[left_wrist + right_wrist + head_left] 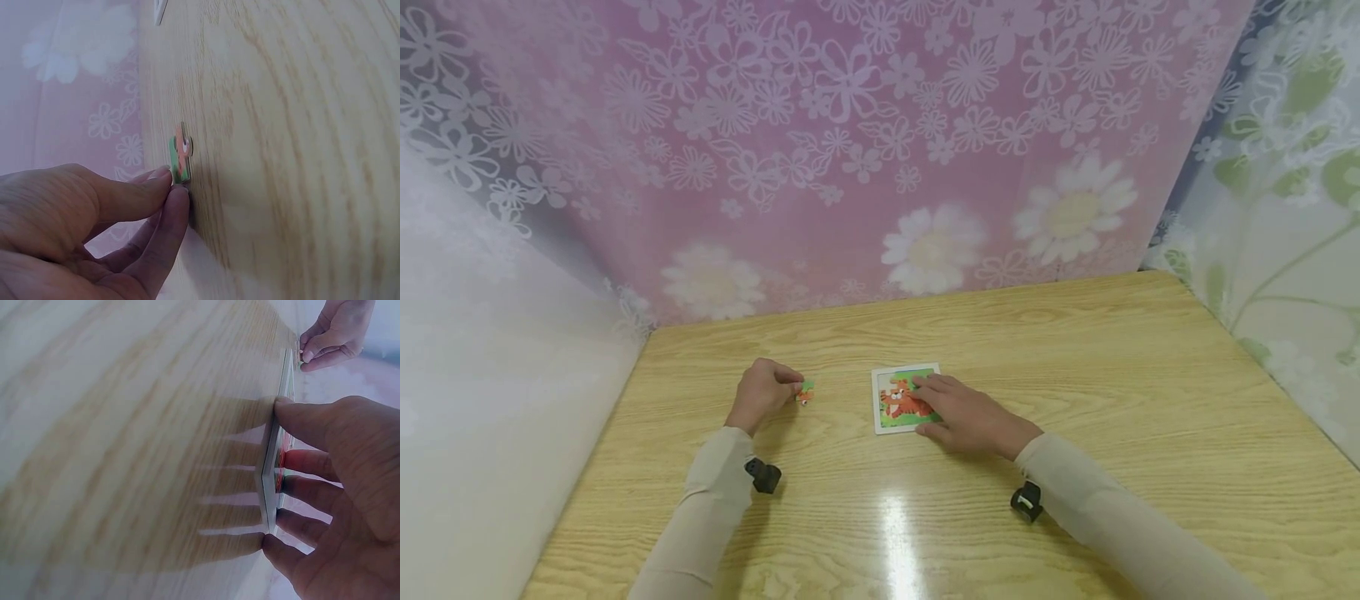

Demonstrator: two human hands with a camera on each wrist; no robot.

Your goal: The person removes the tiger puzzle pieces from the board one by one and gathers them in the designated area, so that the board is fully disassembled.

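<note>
A small jigsaw piece [806, 392], orange and green with a dark-and-white spot, is pinched between the thumb and fingertips of my left hand [763, 392]. The left wrist view shows this piece [181, 156] on edge, close to the wooden surface. To its right lies a square jigsaw board [876, 412] with a white border and a cartoon orange tiger on green. Pale backing shows in its upper left part. My right hand [970, 414] rests on the board's right side with fingers spread, covering part of the picture. In the right wrist view, fingertips touch the board's edge [267, 487].
The wooden table [1075, 367] extends around both hands. A pink flowered curtain [850, 167] hangs behind it, with pale sheets at the left and right. Small black devices [764, 476] are strapped to both wrists.
</note>
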